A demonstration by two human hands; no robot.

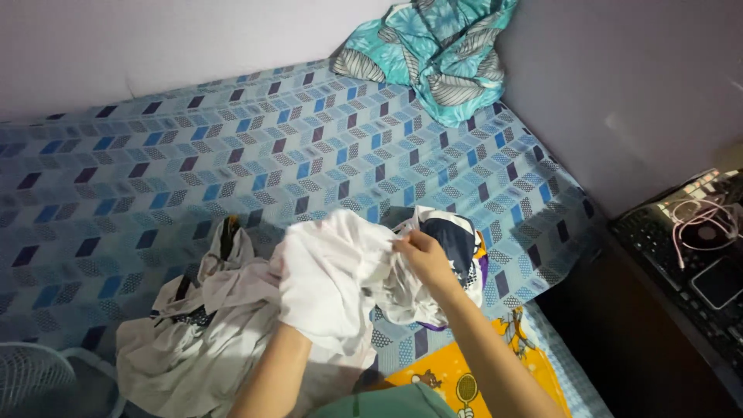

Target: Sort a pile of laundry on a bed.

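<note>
Bed (155, 155), covered by a blue sheet with a repeating pattern of dark and light parallelograms, set into a corner of pale walls. White garment (333, 271): bunched, raised just above the sheet at the near edge of the bed, held between both hands. Left hand (306, 310): wrapped inside the cloth and hidden by it; whether its grip is closed or loose cannot be told. Right hand (422, 255): grip pinched shut on a fold at the garment's right edge, fingers curled over the fabric. Clothes pile (193, 325): pale, crumpled, with dark trim, lying on the sheet just left of and beneath the garment. Navy-and-white cloth (453, 236): behind the right hand, touching the garment. Yellow cartoon-print cloth (464, 379): flat, near the right forearm. Teal leaf-print blanket (441, 54): heaped in the far corner, well apart. Laptop (689, 263): dark, at right, with a pink cable (700, 220) coiled on it.
</note>
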